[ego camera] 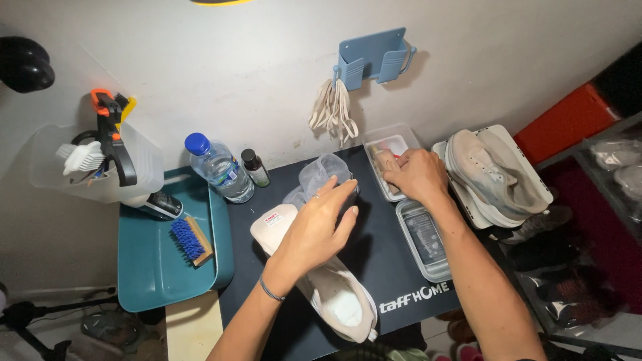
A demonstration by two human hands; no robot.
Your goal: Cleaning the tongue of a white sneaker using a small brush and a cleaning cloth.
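My left hand [319,226] rests on top of a white sneaker [334,301] that lies on the dark mat [388,261], its insole showing. The fingertips reach a crumpled clear plastic cup [322,172] just beyond the shoe. My right hand [416,175] reaches into an open clear plastic box [388,144] with small items at the mat's far edge. Whether the fingers hold anything in there is hidden.
A clear lid [424,237] lies right of the shoe. A grey-white sneaker pair [491,172] sits on a tray at right. At left stand a teal basin [160,261] with a blue brush [190,239], a water bottle [217,167] and a small dark bottle [255,167]. White laces [332,110] hang from a blue wall holder [372,59].
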